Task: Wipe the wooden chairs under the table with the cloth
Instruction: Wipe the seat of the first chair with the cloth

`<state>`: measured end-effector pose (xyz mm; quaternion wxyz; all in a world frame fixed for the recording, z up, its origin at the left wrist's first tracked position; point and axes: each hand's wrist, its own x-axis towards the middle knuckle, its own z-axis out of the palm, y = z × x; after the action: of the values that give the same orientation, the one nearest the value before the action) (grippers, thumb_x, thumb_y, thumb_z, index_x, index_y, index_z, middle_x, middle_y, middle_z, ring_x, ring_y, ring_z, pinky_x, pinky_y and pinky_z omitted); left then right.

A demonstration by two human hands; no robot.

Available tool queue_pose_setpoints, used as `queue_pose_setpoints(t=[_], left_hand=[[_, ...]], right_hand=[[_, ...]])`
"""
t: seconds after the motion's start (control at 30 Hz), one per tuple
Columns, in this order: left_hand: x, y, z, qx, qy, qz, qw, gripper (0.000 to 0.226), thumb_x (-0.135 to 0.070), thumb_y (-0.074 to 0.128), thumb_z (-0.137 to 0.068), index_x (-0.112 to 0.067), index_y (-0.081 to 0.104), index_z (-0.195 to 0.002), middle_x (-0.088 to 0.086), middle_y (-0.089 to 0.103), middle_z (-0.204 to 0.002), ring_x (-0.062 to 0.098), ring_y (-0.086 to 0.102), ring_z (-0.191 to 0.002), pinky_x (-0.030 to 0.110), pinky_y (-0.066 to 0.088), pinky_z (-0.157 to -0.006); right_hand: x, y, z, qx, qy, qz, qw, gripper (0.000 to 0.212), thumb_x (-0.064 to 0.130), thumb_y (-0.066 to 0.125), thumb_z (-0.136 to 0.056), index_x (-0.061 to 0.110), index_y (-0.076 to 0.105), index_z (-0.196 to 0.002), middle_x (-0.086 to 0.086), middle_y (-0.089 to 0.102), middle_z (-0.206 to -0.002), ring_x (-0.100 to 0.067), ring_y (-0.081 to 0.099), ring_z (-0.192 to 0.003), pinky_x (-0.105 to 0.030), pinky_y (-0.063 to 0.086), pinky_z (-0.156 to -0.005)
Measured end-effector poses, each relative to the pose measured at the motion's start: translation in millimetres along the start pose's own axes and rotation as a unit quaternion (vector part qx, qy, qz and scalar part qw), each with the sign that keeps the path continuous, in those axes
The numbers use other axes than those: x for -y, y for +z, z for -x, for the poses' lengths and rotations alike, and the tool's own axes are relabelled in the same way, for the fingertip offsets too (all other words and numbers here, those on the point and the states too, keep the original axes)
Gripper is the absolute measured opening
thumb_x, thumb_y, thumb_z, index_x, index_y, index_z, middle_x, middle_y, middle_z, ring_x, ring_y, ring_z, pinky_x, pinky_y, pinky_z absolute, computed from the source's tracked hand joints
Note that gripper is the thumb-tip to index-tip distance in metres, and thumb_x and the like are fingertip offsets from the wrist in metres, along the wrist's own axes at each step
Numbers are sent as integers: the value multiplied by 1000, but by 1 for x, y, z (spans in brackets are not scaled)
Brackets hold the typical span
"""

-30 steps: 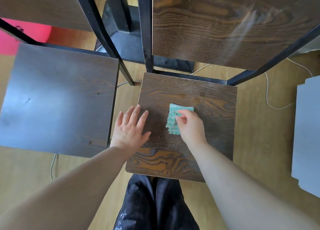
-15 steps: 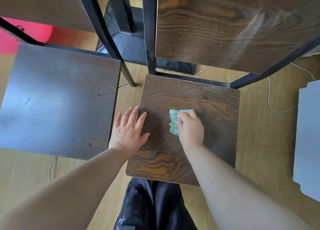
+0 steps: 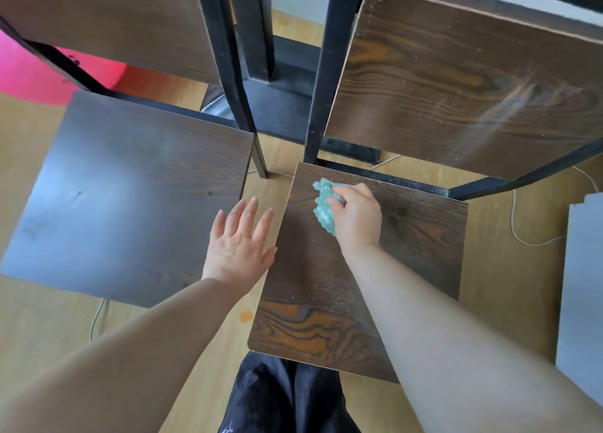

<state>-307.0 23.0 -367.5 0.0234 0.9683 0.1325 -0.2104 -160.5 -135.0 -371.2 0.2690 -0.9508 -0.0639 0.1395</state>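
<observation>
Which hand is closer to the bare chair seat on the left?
Left. The left hand is spread over the gap right beside the left seat; the right hand holds the cloth on the right seat, farther away.

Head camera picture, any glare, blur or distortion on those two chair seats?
Head view: a bluish-white sheen washes out the left chair seat, hiding much of its grain; the right chair seat is evenly lit, with grain and dust specks sharp; wide-angle distortion splays the black legs outward; the right hand gripping the cloth looks fairly crisp.
</observation>
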Motion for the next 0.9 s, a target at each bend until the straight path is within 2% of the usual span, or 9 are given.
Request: queue_pose_setpoints(t=[0.2, 0.33, 0.5, 0.63, 0.8, 0.9], left_hand=[[15, -2, -13, 3, -29, 4, 1000, 72, -63, 21, -99, -31, -5, -157, 5, -6, -166, 30, -5, -153, 53, -1, -123], [17, -6, -18, -5, -20, 19, 1000, 73, -64, 22, -97, -29, 0, -158, 6, -1, -167, 29, -2, -153, 52, 2, -123], [19, -6, -19, -2, -6, 27, 1000, 76, -66, 23, -96, -28, 3, -158, 6, 1, -166, 28, -1, -153, 52, 3, -123], [19, -3, -16, -4, 3, 37, 999, 75, -66, 23, -96, -28, 4, -158, 6, 2, -166, 29, -1, -152, 52, 2, -123], [23, 5, -4, -2, 19, 29, 999, 74, -65, 22, -97, -28, 2, -158, 6, 1, -166, 29, -2, -152, 52, 1, -123], [26, 10, 8, 1, 19, 26, 999, 73, -65, 23, -98, -29, 2, -157, 6, 1, -166, 28, -2, -152, 52, 2, -123]], right_hand=[[42, 17, -40, -2, -30, 13, 999, 26, 26, 60, -96, 18, 68, -119, 1, 59, -114, -18, 60, -96, -29, 50, -80], [47, 33, -42, 12, -17, 28, 999, 32, 29, 60, -96, 18, 65, -125, -1, 57, -117, -20, 60, -101, -32, 54, -84], [40, 45, -36, 42, -34, 67, 996, 43, 36, 62, -94, 22, 57, -135, 2, 50, -123, -17, 53, -110, -29, 49, -87], [36, 45, -38, 32, -50, 76, 995, 38, 30, 61, -95, 20, 61, -132, 4, 53, -122, -17, 58, -107, -31, 54, -89], [24, 48, -14, 29, -54, 61, 996, 34, 28, 59, -97, 19, 63, -129, 4, 57, -123, -17, 57, -107, -28, 49, -91], [11, 52, 15, 34, -73, 50, 995, 32, 27, 60, -96, 19, 66, -126, 4, 59, -120, -17, 59, -105, -30, 52, -90]])
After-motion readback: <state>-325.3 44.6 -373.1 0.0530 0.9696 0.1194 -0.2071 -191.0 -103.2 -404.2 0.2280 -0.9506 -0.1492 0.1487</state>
